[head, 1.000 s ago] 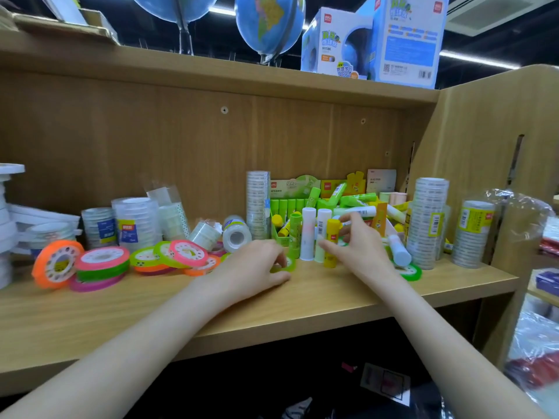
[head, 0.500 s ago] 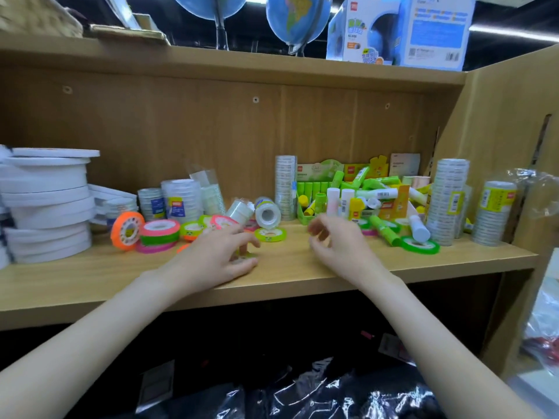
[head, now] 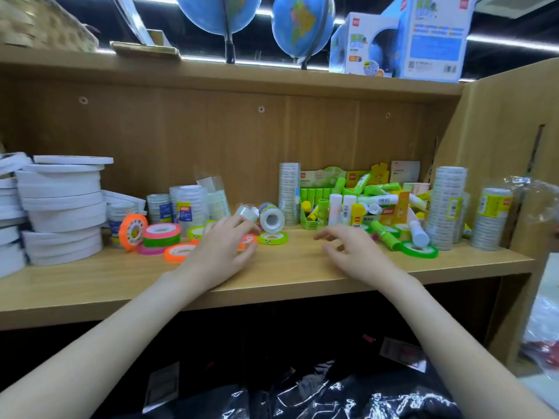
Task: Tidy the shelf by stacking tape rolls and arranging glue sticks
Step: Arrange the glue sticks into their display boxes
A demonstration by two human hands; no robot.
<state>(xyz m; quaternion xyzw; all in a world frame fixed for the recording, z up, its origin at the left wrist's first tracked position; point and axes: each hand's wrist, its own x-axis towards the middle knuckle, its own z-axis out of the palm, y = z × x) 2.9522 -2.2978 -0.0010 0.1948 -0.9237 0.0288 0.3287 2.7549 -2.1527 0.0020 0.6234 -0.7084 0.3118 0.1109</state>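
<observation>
Near the shelf's front edge (head: 272,285), the left hand (head: 220,249) rests open over loose coloured tape rolls (head: 178,252) to gather them, while the right hand (head: 354,252) hovers empty with relaxed fingers, short of the glue sticks (head: 384,234).

Two blue globes (head: 302,25) and blue boxes (head: 435,37) stand on the top board; black plastic (head: 332,394) lies below.

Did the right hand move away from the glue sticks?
Yes. The right hand pulled back toward the shelf's front edge, away from the standing glue sticks.
</observation>
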